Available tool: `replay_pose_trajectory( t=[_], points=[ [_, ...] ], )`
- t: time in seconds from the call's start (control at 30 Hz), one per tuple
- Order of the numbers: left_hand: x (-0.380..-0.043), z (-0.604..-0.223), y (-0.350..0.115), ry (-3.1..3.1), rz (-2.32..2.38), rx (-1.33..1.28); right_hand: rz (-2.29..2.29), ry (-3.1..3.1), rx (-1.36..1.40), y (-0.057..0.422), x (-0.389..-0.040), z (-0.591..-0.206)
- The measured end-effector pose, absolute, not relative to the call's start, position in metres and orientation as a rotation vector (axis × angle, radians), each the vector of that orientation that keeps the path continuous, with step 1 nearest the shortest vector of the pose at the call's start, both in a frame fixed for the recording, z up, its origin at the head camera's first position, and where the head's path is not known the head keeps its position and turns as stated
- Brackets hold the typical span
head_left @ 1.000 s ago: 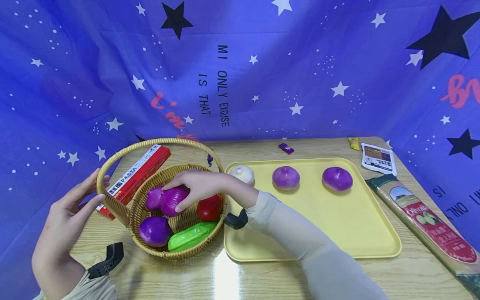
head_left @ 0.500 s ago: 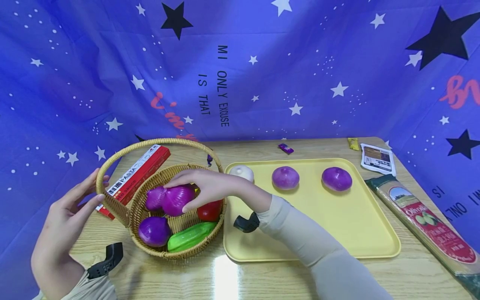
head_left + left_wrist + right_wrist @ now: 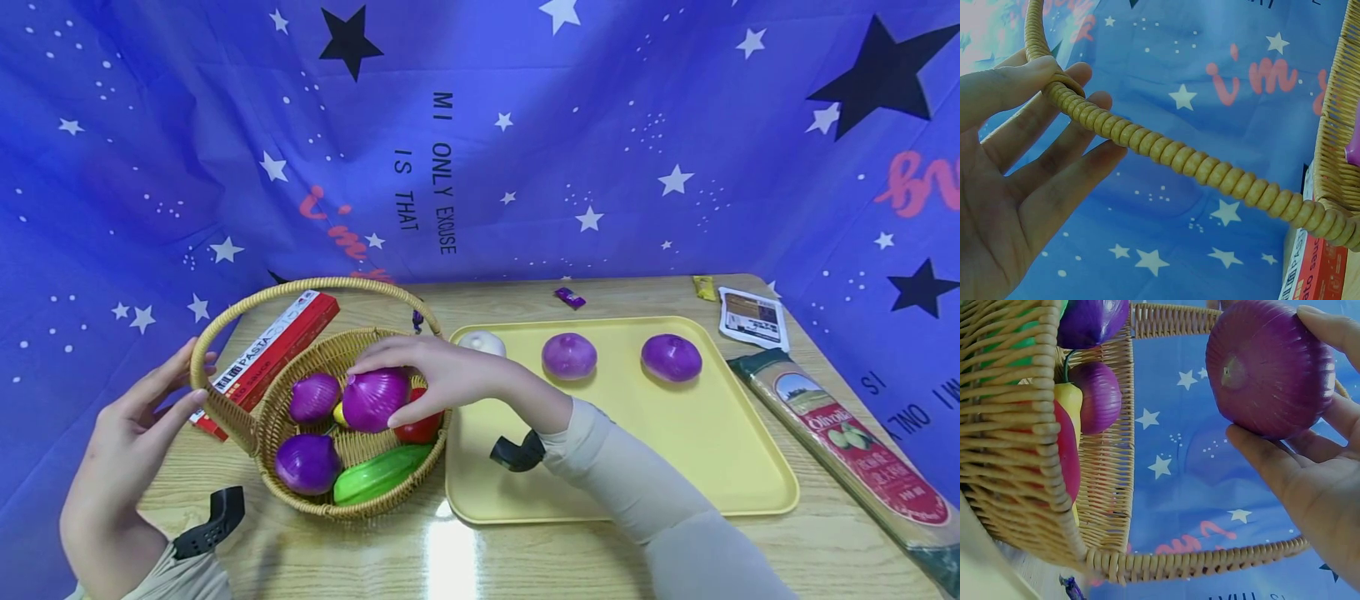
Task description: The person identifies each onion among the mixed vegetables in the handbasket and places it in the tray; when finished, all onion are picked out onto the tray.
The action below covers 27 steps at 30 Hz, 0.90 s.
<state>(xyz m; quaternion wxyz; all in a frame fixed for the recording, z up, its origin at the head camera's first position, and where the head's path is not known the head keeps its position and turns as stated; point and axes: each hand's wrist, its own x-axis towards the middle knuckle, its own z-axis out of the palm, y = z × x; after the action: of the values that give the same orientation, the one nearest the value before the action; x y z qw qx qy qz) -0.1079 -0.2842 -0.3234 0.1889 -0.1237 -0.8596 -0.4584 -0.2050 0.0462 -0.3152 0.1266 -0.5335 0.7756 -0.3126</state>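
My right hand (image 3: 457, 375) grips a purple onion (image 3: 377, 402) above the wicker basket (image 3: 360, 508). In the right wrist view this onion (image 3: 1272, 369) is raised clear of the basket's contents, fingers and thumb around its sides. My left hand (image 3: 120, 450) pinches the basket's arched handle (image 3: 318, 286) on its left side; the left wrist view shows the thumb over the wrapped cane (image 3: 1166, 156). Inside the basket lie a smaller purple onion (image 3: 315, 397), a dark purple round vegetable (image 3: 307, 463), a long green vegetable (image 3: 382, 473), a red round one (image 3: 422, 423) and a partly hidden yellow one (image 3: 1071, 403).
Right of the basket, a yellow tray (image 3: 637, 458) holds a white bulb (image 3: 482, 342) and two purple ones, a paler one (image 3: 570, 357) and a darker one (image 3: 671, 358). A red pasta box (image 3: 273, 354) lies behind the basket. A pasta bag (image 3: 847, 442) lies along the right edge.
My right hand has lifted the onion and moved it rightward, away from the smaller onion, uncovering some of the yellow vegetable. The left hand stays on the handle.
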Motion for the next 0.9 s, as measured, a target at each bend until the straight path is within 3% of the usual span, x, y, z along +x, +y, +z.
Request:
replay_pose_trajectory(
  t=[0.6, 0.9],
  points=[
    [-0.108, -0.325, -0.284, -2.436, -1.268, -0.345, -1.053, 2.265, -1.566, 0.090, -0.194, -0.322],
    [-0.107, -0.324, -0.284, -2.423, -1.276, -0.358, -1.144, 2.290, -1.432, 0.113, -0.190, -0.328]
  ],
)
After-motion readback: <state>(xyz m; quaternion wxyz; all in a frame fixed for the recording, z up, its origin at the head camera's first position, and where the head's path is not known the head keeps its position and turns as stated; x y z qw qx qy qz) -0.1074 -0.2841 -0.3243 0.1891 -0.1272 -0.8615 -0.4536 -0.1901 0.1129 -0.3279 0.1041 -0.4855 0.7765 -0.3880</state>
